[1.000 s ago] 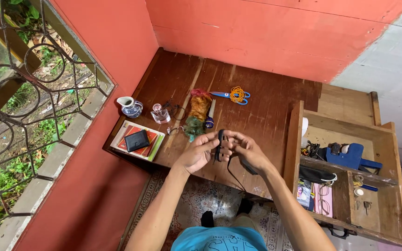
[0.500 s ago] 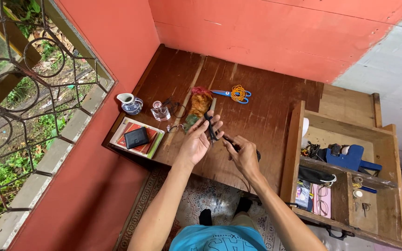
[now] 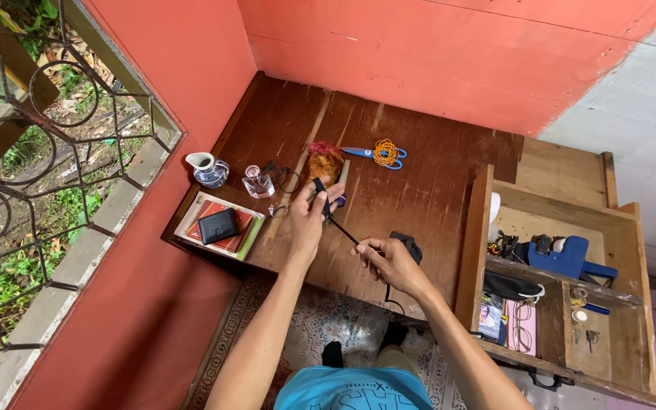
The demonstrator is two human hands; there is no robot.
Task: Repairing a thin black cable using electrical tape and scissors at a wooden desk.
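black cord (image 3: 341, 228) is stretching taut over the desk's (image 3: 419, 190) front edge, thin, limp, light; left hand (image 3: 309, 220) pinching its plug end, right hand (image 3: 389, 262) gripping lower down.

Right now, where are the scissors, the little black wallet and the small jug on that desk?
Scissors (image 3: 374, 154): head view, on the orange handles.
Black wallet (image 3: 218, 225): head view, middle of its flat face, on the books.
Small jug (image 3: 208, 171): head view, on its blue-and-white body.
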